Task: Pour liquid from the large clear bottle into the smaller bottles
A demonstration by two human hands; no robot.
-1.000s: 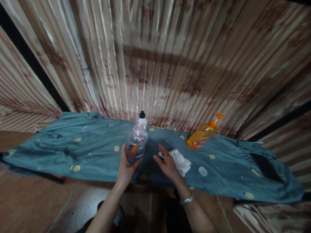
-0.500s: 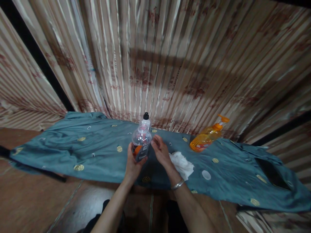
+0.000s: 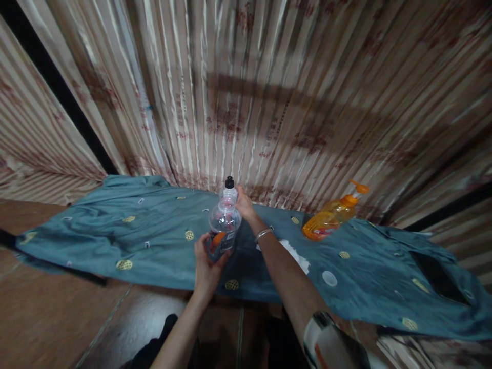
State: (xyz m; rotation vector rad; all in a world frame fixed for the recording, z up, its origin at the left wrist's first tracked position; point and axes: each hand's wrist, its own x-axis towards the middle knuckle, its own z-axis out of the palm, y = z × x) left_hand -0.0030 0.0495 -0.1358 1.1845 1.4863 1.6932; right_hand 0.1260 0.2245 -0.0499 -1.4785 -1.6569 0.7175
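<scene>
A clear plastic bottle (image 3: 226, 220) with a dark label and an orange patch on it is in my left hand (image 3: 207, 269), fingers and thumb round its lower part. The bottle tilts away from me above the cloth. Directly behind it stands another clear bottle with a black cap (image 3: 229, 182), its lower part hidden by the nearer one. My right hand (image 3: 245, 204), with a silver bracelet (image 3: 263, 234) at the wrist, is at the right side of this capped bottle. Its fingertips are partly hidden, so I cannot tell whether they grip it.
A teal patterned cloth (image 3: 161, 220) covers the narrow table. To the right are an orange pump bottle (image 3: 326, 220), crumpled white tissue (image 3: 295, 256), a round white lid (image 3: 329, 278) and a dark phone (image 3: 438, 277). A pleated curtain (image 3: 246, 102) hangs close behind.
My right hand has reached forward from beside the held bottle to the black-capped bottle behind it. My forearm now covers part of the tissue. The left hand keeps its hold.
</scene>
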